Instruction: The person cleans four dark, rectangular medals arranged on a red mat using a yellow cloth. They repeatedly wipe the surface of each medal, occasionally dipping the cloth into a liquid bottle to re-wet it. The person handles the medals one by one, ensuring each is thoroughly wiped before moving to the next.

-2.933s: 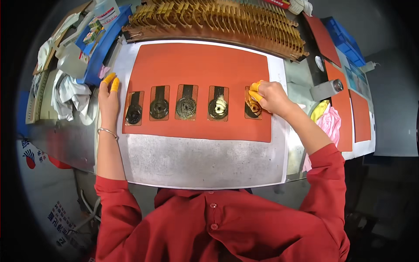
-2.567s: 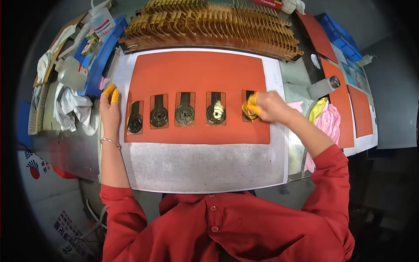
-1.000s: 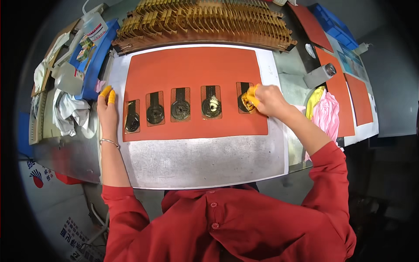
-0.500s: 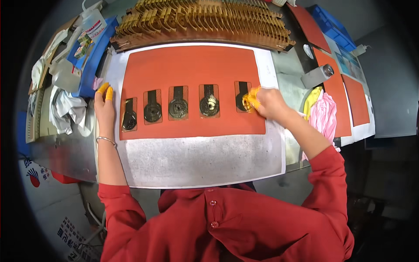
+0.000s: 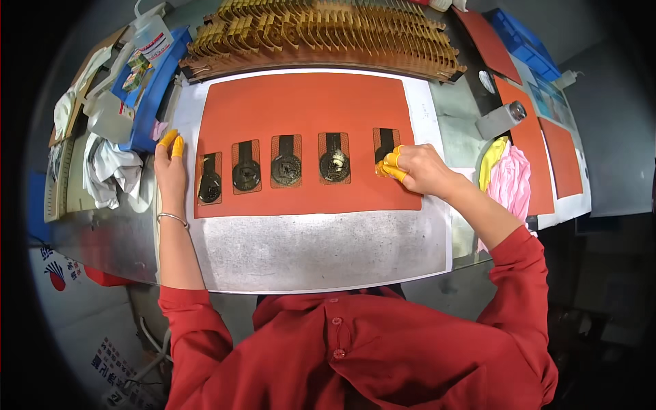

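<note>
An orange-red mat (image 5: pixel 307 106) lies on a white sheet on the bench. Across it stand several thin mesh-patterned rectangles, each bearing a black disc and strap shape, such as the dark piece (image 5: pixel 246 167) and the pale-smeared piece (image 5: pixel 334 158). My right hand (image 5: pixel 418 169), in yellow finger cots, has its fingertips pressed together over the lower part of the far-right piece (image 5: pixel 387 140); whatever they pinch is hidden. Along the mat's left edge rests my left hand (image 5: pixel 169 164), also in yellow finger cots, fingers stretched forward and nothing visible in them.
A rack of brass-coloured curved strips (image 5: pixel 321 41) spans the back. On the left are a blue tray (image 5: pixel 147 116), squeeze bottles and a white cloth (image 5: pixel 113 174). A grey bottle (image 5: pixel 501 120), a pink cloth (image 5: pixel 509 179) and more orange sheets (image 5: pixel 560 154) lie right.
My right hand has shifted slightly down over the far-right piece, its fingertips now covering the disc's lower part. My left hand stays at the mat's edge. The whole view has moved slightly.
</note>
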A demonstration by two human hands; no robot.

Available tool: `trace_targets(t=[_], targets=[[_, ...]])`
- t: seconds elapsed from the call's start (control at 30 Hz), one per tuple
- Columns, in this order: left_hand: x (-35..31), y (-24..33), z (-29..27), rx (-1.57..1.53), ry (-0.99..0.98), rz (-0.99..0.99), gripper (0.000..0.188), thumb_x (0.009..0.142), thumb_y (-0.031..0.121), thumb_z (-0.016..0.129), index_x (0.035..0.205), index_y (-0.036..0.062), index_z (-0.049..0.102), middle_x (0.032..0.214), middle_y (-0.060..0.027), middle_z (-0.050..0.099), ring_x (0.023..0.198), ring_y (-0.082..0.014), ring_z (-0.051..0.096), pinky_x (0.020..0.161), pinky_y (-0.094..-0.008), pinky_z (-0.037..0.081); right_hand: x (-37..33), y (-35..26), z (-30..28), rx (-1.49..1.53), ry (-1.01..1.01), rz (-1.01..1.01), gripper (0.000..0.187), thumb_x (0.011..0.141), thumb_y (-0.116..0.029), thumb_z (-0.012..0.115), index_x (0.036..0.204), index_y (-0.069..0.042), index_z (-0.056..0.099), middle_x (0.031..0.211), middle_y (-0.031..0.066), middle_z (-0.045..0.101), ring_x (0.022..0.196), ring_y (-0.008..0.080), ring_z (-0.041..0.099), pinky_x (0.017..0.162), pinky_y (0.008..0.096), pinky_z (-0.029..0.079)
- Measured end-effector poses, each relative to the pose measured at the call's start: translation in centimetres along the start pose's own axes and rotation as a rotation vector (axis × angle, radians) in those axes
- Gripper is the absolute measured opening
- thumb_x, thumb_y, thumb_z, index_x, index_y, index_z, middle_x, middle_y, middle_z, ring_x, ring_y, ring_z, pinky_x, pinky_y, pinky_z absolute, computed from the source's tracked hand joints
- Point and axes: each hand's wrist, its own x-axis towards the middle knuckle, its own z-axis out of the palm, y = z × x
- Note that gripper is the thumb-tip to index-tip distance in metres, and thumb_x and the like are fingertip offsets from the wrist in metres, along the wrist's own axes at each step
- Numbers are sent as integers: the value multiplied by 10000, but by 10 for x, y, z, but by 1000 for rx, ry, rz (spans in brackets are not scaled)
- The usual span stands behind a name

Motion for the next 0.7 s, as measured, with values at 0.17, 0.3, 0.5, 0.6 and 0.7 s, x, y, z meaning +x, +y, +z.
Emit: trace_targets(t=[0.17,0.3,0.5,0.6,0.7], targets=[[1,12,5,-29,-20,-34,269,894,123,539,1123,-16,562,1080,-135,608,1011,-195,568,881,-288,418,4,12,4,-39,-22,1,57,761,-147,627,796,-102,623,671,64,574,621,252,572,520,368,456],[2,6,-2,17,-26,-27,272,892,122,541,1126,-15,562,1081,-135,609,1013,-197,567,880,-291,418,-1,0,2,18,-42,-24,79,755,-146,640,817,-99,630,670,72,575,625,252,580,529,365,467],[1,9,5,14,-29,-18,259,889,93,530,1122,-14,565,1071,-136,614,1013,-198,569,883,-294,416,-5,1,-1,23,-34,-31,83,760,-160,642,807,-92,635,663,73,574,618,258,582,535,367,468],[3,9,1,26,-44,-28,273,890,86,526,1138,-24,551,1096,-139,602,1034,-198,560,896,-290,415,-7,-2,-10,88,-83,38,93,773,-157,624,807,-70,631,674,103,577,627,298,577,571,385,470],[-4,19,-3,-87,-18,-64,292,900,90,525,1162,-39,528,1138,-138,579,1047,-192,553,907,-291,422,5,4,-22,217,-44,250,97,772,-116,608,845,-56,633,756,137,609,650,312,573,609,386,462]])
